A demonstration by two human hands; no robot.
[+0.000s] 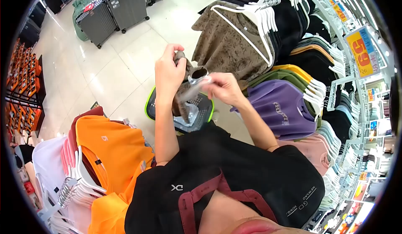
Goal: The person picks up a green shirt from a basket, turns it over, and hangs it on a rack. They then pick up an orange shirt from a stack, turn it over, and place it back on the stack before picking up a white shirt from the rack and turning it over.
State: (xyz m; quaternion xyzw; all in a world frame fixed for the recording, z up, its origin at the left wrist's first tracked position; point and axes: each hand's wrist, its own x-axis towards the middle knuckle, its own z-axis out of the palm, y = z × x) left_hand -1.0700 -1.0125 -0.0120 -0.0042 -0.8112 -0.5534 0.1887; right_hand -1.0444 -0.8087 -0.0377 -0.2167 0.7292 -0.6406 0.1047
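Observation:
My left hand (169, 71) is closed around a brown patterned garment (181, 102), which hangs down in front of me. Close to it, my right hand (226, 88) pinches a whitish, see-through plastic piece (194, 91), blurred by motion, at the garment's edge. Below both hands is a dark basket with a bright green rim (149, 100). A crumpled clear plastic bag (191, 113) lies inside it, partly hidden by the garment.
To the right, a rack holds a brown patterned shirt (232, 37), a purple shirt (278, 108) and several others on white hangers. Orange shirts (111, 146) hang at my left. Grey suitcases (127, 8) stand on the tiled floor farther back. A yellow price sign (362, 52) juts from the rack.

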